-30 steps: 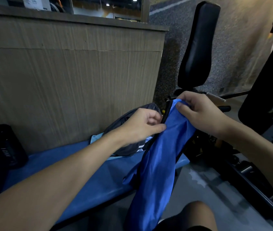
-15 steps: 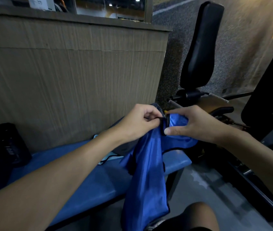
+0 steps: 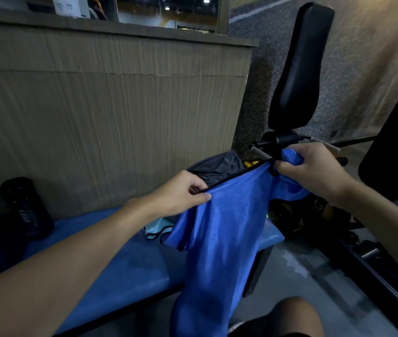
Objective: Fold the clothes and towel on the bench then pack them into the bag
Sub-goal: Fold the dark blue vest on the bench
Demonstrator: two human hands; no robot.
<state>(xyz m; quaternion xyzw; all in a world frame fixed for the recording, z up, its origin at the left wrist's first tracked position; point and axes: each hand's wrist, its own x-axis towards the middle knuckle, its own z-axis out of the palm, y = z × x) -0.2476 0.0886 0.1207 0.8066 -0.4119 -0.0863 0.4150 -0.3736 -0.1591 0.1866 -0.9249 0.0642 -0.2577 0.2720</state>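
So the shirt point(image 3: 224, 239) was held up over the right end of the bench point(image 3: 110, 259), with most of it hanging off the front edge. The left hand point(image 3: 178, 194) pinched its black-trimmed edge between thumb and fingers, and the right hand point(image 3: 314, 171) had its fingers curled round a bunched-up bit. Some grey fabric point(image 3: 219, 166) sat behind, near the back edge.

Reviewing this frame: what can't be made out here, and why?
1. Head view: the blue garment, pinched by the left hand and right hand, runs off the bottom edge; its type is unclear.
2. Grey fabric behind it: bag or clothing, partly hidden by the garment and left hand.
3. Light blue item on the bench: mostly covered by the left forearm.
4. Black cylinder: lettering too dark and blurred.
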